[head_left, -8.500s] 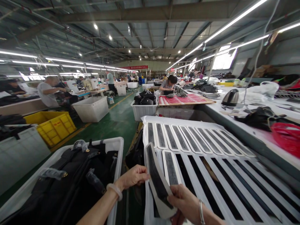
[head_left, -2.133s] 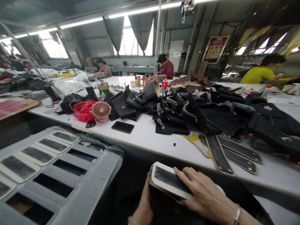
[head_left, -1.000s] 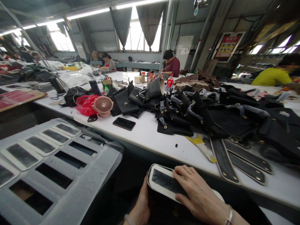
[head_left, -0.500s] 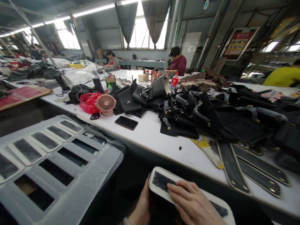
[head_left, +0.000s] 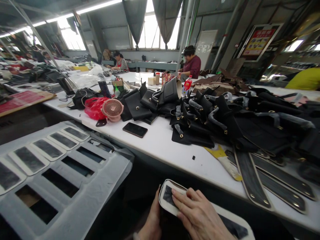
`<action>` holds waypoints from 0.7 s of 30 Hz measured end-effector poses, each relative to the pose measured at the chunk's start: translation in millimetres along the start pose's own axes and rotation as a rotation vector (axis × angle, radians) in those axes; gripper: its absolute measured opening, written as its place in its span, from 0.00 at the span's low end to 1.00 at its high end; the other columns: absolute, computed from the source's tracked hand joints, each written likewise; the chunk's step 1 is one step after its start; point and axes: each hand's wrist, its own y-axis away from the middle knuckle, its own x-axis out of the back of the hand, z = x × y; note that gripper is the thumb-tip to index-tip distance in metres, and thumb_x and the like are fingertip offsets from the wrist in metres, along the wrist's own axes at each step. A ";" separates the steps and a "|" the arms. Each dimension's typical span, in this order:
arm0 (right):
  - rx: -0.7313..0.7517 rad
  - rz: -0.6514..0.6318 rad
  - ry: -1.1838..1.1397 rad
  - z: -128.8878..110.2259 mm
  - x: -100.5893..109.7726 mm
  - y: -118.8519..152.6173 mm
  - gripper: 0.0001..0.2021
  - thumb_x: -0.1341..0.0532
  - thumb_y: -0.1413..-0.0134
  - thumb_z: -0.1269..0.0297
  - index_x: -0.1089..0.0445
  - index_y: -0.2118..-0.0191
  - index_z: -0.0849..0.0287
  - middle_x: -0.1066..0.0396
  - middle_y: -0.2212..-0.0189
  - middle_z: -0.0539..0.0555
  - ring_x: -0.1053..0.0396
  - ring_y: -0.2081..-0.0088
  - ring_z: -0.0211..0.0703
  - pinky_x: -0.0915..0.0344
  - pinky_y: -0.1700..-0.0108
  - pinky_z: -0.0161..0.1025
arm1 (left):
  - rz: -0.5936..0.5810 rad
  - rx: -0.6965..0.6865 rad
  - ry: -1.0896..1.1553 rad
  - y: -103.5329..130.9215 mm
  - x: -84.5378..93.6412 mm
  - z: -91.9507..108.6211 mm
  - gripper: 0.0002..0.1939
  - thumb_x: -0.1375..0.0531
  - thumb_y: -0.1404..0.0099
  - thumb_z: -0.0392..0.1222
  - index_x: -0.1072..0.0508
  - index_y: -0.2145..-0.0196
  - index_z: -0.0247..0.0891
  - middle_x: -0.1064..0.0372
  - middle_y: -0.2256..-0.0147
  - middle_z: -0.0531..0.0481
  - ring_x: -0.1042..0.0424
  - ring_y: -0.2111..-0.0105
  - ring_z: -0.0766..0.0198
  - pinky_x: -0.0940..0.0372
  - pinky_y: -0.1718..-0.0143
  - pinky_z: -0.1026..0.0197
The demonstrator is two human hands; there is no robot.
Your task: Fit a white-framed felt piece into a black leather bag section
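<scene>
Left, a grey slotted rack (head_left: 82, 203) stands near the long white surface (head_left: 162, 146). A black smartphone (head_left: 135, 129) lies by the near edge, bare space to its right. Below that edge, the left hand (head_left: 152, 220) grasps the rounded end of a white-bordered dark panel (head_left: 168, 196), which points left, long axis slanting down rightward; the right hand (head_left: 197, 211) presses it, fingers extended.

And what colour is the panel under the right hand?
The panel is off-white around a dark centre, in the head view.

leather-bag workshop with piled black bags (head_left: 200, 116), work table (head_left: 165, 143)
</scene>
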 end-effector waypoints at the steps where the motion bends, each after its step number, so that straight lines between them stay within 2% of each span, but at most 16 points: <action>1: -0.007 -0.001 -0.016 -0.4 0.4 -1.4 0.14 0.45 0.39 0.66 0.33 0.48 0.54 0.32 0.44 0.51 0.31 0.57 0.50 0.33 0.58 0.48 | -0.044 -0.004 0.004 -0.7 1.4 -0.2 0.28 0.48 0.33 0.56 0.25 0.51 0.30 0.25 0.53 0.40 0.33 0.45 0.48 0.38 0.45 0.56; 3: -0.054 0.007 -0.071 -2.3 0.6 -7.8 0.11 0.44 0.40 0.67 0.31 0.53 0.53 0.30 0.46 0.50 0.31 0.57 0.49 0.35 0.56 0.47 | -0.098 0.001 0.040 -3.2 5.3 -0.9 0.29 0.47 0.34 0.57 0.26 0.50 0.29 0.26 0.52 0.38 0.33 0.45 0.48 0.38 0.45 0.57; 7: -0.196 0.000 -0.210 -9.0 -2.9 -28.8 0.05 0.45 0.40 0.69 0.32 0.65 0.54 0.27 0.60 0.50 0.31 0.62 0.45 0.36 0.59 0.41 | -0.088 -0.039 0.080 -9.4 11.3 -2.8 0.26 0.45 0.34 0.55 0.26 0.49 0.30 0.26 0.52 0.39 0.33 0.46 0.53 0.40 0.44 0.58; 11: -0.256 -0.001 -0.246 -14.8 -7.5 -42.0 0.05 0.43 0.42 0.71 0.35 0.62 0.54 0.30 0.61 0.50 0.30 0.63 0.43 0.36 0.62 0.37 | -0.100 -0.079 0.110 -15.7 12.5 -4.6 0.23 0.44 0.33 0.53 0.25 0.52 0.32 0.26 0.54 0.43 0.34 0.45 0.56 0.43 0.42 0.60; 14: -0.271 -0.022 -0.215 -16.1 -9.0 -43.3 0.07 0.41 0.43 0.71 0.36 0.61 0.53 0.30 0.60 0.50 0.29 0.64 0.43 0.36 0.64 0.37 | -0.069 -0.067 0.103 -17.3 11.8 -4.6 0.24 0.44 0.34 0.55 0.24 0.53 0.31 0.25 0.55 0.41 0.33 0.47 0.55 0.42 0.43 0.58; 21: -0.297 -0.113 -0.155 -17.4 -1.9 -48.9 0.09 0.42 0.44 0.71 0.36 0.57 0.54 0.31 0.58 0.52 0.27 0.64 0.47 0.34 0.66 0.41 | -0.022 -0.041 0.066 -0.3 0.3 2.2 0.25 0.42 0.35 0.55 0.25 0.52 0.31 0.23 0.62 0.42 0.27 0.58 0.53 0.35 0.53 0.56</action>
